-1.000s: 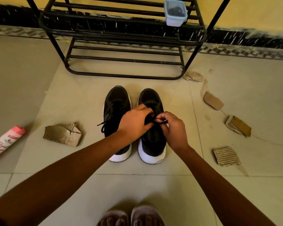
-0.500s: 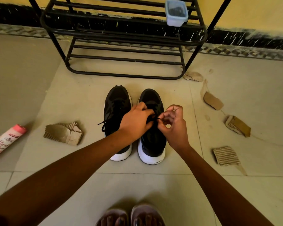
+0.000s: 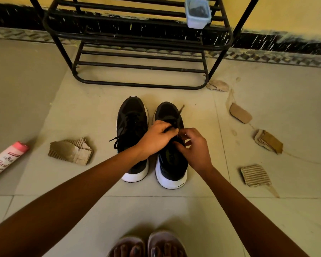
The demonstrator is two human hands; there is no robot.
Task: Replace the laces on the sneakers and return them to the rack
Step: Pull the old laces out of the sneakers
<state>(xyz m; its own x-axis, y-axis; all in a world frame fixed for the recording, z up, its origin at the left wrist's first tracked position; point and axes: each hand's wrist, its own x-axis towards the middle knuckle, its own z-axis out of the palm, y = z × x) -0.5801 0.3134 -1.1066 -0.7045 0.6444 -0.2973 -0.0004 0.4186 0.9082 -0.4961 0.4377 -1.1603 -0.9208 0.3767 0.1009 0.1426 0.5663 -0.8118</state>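
Two black sneakers with white soles stand side by side on the floor, toes toward the rack. The left sneaker (image 3: pixel 131 127) is laced, with a bow hanging off its left side. Over the tongue of the right sneaker (image 3: pixel 171 164) my left hand (image 3: pixel 156 139) and my right hand (image 3: pixel 195 147) meet, each pinching the black lace (image 3: pixel 180 110), one end of which sticks up past the toe. My fingers hide the eyelets. The black metal shoe rack (image 3: pixel 137 67) stands just beyond the shoes.
A small blue plastic box (image 3: pixel 197 13) sits on an upper rack bar. Torn cardboard pieces lie on the tiles: one left (image 3: pixel 70 151), several right (image 3: pixel 255 175). A pink bottle (image 3: pixel 6 160) lies at far left. My sandalled feet (image 3: pixel 146 245) are at the bottom edge.
My right hand has shifted closer to my left and lowered over the tongue. A lace end now flicks up beside the right sneaker's toe.
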